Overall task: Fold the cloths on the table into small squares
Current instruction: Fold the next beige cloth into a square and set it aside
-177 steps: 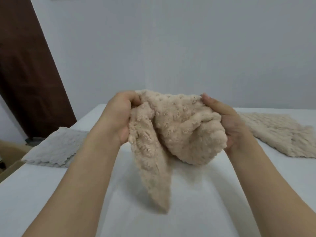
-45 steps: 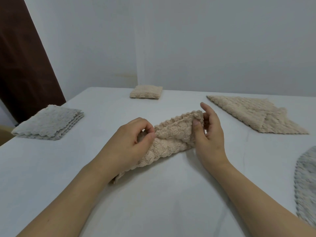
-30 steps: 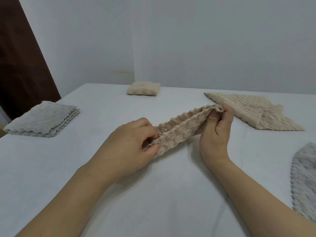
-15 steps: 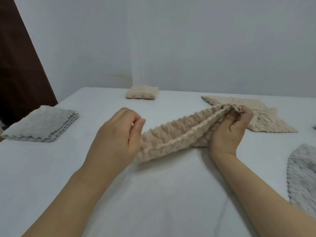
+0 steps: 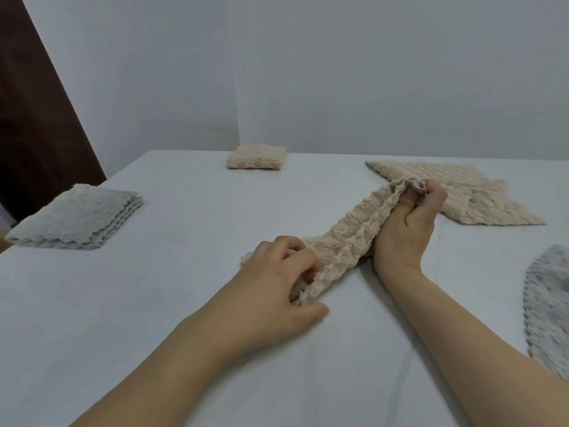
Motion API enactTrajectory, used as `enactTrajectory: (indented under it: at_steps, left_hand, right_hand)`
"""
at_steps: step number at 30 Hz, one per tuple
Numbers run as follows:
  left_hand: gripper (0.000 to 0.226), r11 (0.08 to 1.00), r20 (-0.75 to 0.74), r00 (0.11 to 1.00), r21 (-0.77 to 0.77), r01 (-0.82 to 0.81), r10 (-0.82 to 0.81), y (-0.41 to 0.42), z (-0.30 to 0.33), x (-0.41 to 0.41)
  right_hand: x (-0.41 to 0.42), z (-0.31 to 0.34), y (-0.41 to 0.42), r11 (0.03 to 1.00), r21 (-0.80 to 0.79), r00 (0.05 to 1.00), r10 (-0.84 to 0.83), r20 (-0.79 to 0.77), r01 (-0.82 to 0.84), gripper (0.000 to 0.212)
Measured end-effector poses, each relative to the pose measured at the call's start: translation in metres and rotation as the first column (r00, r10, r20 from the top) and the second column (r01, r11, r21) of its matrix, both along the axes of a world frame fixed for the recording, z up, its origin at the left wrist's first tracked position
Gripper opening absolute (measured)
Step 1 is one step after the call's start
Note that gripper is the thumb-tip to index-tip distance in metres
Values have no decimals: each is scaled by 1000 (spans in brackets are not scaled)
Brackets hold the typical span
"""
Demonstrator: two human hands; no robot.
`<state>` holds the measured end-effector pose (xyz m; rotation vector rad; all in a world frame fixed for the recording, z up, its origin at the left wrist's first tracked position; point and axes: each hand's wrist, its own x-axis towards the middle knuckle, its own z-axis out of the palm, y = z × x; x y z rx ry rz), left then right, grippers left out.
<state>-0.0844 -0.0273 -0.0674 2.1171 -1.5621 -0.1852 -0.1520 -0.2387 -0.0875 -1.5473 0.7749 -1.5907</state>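
- A beige cloth (image 5: pixel 354 238), folded into a long narrow strip, is stretched diagonally across the middle of the frame, from lower left to upper right, over the white table (image 5: pixel 184 303).
- The upper end of the strip is pinched in the grip of the right hand (image 5: pixel 409 223), whose fingers are curled around the bunched edge, slightly raised off the table.
- The lower end is held down under the left hand (image 5: pixel 277 288); its fingers are bent onto the fabric and the thumb is laid on the table beside it.
- A second beige cloth (image 5: pixel 455 192), unfolded and rumpled, is spread flat at the upper right, just behind the right hand.
- A small folded beige square (image 5: pixel 256 157) is placed at the far edge of the table, upper centre.
- A stack of folded grey cloths (image 5: pixel 77 217) is seen at the left.
- A mottled grey cloth (image 5: pixel 548 306) is partly cut off by the right edge of the frame.
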Motion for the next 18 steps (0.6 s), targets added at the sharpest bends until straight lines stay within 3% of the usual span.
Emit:
enactTrajectory:
  at_steps: [3,6,9,13,18]
  left_hand:
    - [17,999,10,999,10,-49,49,0,0,5]
    - [28,1000,39,999,-9,-2,3,1,3,9]
    - [17,985,112,993,-174,1,18,3,12,7]
    - [2,819,211,924,-552,-157,319,15,33,9]
    - [9,657,218,875,-740,-141,433,28,42,19]
  right_hand:
    - [0,0,-1,1000,2,1000,-2,18,2,23]
    - [1,-2,-4,1000,12,999,-8,42,7,24]
    - [-2,2,-6,1000,6,994,-28,103,27,26]
    - [-7,8,-4,998,-47,992,-44,119,50,23]
    - [-5,8,4,996,-80,998,-27,51,31,22]
